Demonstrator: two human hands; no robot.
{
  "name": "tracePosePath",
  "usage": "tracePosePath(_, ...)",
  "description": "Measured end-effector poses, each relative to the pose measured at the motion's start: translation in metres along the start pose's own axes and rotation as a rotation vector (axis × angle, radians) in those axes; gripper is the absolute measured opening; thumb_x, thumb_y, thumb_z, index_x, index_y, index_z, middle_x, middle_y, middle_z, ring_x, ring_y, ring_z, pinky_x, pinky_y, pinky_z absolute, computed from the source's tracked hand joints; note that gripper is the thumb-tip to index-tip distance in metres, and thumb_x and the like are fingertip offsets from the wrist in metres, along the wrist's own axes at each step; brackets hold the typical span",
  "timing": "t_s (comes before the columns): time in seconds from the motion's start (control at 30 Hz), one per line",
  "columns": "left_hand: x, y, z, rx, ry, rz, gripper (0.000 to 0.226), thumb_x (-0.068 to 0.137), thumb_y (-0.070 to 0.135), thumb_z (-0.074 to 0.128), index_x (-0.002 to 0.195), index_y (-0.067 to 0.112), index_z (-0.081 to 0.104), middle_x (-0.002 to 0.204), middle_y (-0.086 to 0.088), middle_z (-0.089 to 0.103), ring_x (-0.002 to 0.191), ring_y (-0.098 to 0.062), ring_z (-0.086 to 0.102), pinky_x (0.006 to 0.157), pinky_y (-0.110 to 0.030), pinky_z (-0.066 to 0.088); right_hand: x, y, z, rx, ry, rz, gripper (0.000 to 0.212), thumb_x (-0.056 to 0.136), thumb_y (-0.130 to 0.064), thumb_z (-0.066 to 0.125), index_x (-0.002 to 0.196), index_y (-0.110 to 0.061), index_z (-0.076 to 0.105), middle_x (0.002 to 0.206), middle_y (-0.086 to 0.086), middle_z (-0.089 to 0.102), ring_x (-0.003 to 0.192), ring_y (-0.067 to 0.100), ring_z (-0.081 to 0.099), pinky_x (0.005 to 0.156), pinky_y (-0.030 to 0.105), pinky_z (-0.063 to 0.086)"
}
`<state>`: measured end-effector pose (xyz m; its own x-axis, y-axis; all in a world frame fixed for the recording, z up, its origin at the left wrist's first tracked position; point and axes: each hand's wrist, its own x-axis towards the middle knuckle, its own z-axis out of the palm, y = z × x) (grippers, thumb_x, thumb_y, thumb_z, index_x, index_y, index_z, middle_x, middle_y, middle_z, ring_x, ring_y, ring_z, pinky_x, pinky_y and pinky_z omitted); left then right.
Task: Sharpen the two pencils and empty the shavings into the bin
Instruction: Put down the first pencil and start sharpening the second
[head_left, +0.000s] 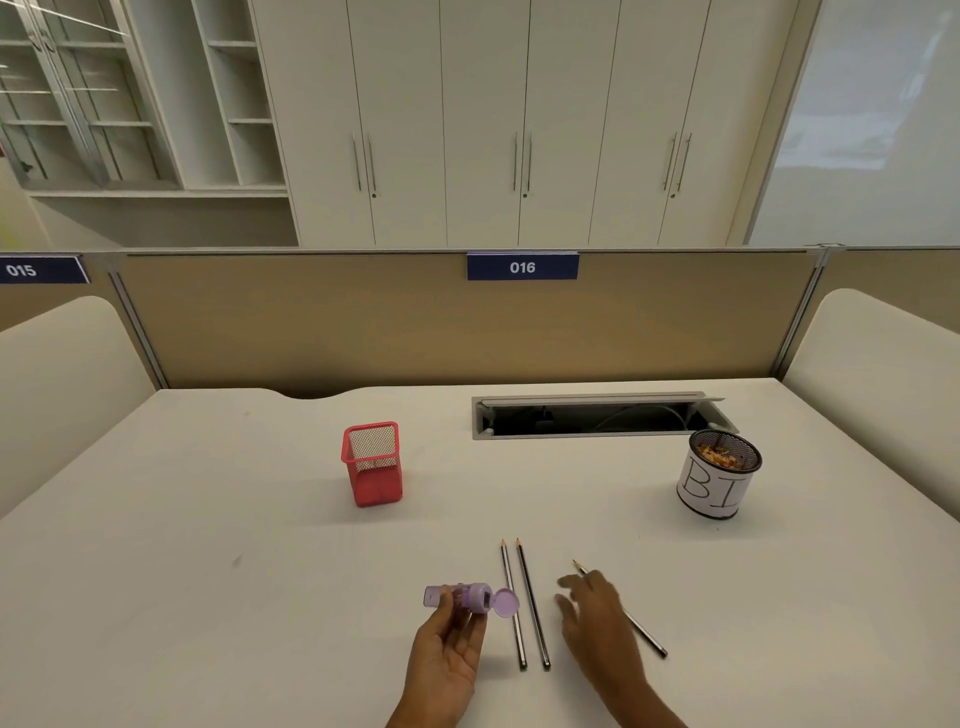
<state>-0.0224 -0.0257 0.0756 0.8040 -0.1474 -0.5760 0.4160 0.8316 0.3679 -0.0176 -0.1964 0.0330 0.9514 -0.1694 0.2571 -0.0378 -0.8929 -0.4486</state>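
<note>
I hold the purple pencil sharpener (464, 597) in my left hand (451, 642), thumb and fingers wrapped round its clear shavings barrel, which lies sideways with its round hinged lid (506, 603) flipped open toward my right. Just beside that lid, between my two hands, two pencils (524, 605) lie side by side on the white desk (208, 545), points away from me, close together but not touching as far as I can tell. My right hand (592, 610) hovers open, fingers spread and grasping nothing, over a third pencil (644, 634) that runs diagonally beneath it, its tip showing beyond my fingers and its end out past my wrist; I cannot tell whether my palm touches it. Well beyond my right hand stands the mesh bin (718, 474), wrapped in white paper lettered "BI" and already holding shavings. Beyond my left hand stands a red mesh pen holder (372, 464). Behind the bin, a cable tray (597, 415) lies open in the desk.
</note>
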Motion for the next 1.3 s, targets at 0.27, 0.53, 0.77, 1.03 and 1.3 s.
tracePosePath(0.27, 0.0, 0.001, 0.001, -0.021, -0.001, 0.023, 0.022, 0.095, 0.013, 0.045, 0.085, -0.002, 0.057, 0.062, -0.016, 0.071, 0.05, -0.019, 0.069, 0.044, -0.028, 0.057, -0.003, -0.031, 0.017, 0.024, -0.216, 0.171, 0.029, 0.091, -0.015, 0.041, 0.12, -0.012, 0.047, 0.101, 0.004, 0.045, 0.11, 0.023, 0.052, 0.072, 0.023, 0.031)
tracePosePath(0.53, -0.005, 0.009, 0.002, -0.02, -0.009, 0.038, 0.023, 0.096, 0.013, 0.044, 0.085, -0.002, 0.057, 0.064, -0.015, 0.071, 0.05, -0.017, 0.069, 0.044, -0.027, 0.056, -0.001, -0.019, -0.002, 0.135, -0.28, 0.187, 0.011, 0.088, -0.01, 0.044, 0.086, -0.021, 0.044, 0.093, 0.001, 0.037, 0.081, 0.018, 0.04, 0.072, 0.024, 0.036)
tracePosePath(0.77, -0.006, 0.015, 0.002, -0.021, -0.021, 0.048, 0.023, 0.096, 0.013, 0.044, 0.086, -0.003, 0.057, 0.06, -0.014, 0.071, 0.051, -0.018, 0.07, 0.046, -0.027, 0.057, -0.026, -0.009, -0.043, 0.354, -0.117, -0.06, 0.024, 0.081, -0.024, 0.046, 0.075, -0.047, 0.05, 0.081, -0.004, 0.052, 0.076, 0.004, 0.051, 0.064, 0.01, 0.04)
tracePosePath(1.03, -0.011, 0.006, 0.007, 0.043, -0.043, 0.031, 0.024, 0.095, 0.015, 0.044, 0.084, -0.002, 0.057, 0.061, -0.014, 0.07, 0.052, -0.017, 0.07, 0.044, -0.025, 0.056, -0.037, 0.003, -0.046, -0.042, 0.163, -0.363, 0.026, 0.096, -0.045, 0.021, 0.088, -0.039, 0.046, 0.075, -0.012, 0.03, 0.068, 0.008, 0.036, 0.054, 0.014, 0.039)
tracePosePath(1.3, -0.017, 0.002, 0.011, 0.179, -0.082, 0.03, 0.019, 0.093, 0.009, 0.048, 0.086, -0.005, 0.058, 0.065, -0.018, 0.071, 0.055, -0.022, 0.071, 0.051, -0.028, 0.059, -0.031, -0.01, -0.059, -0.237, 0.406, -0.491, 0.043, 0.1, -0.032, 0.01, 0.083, -0.026, 0.049, 0.064, -0.005, 0.041, 0.062, 0.02, 0.029, 0.034, 0.015, 0.029)
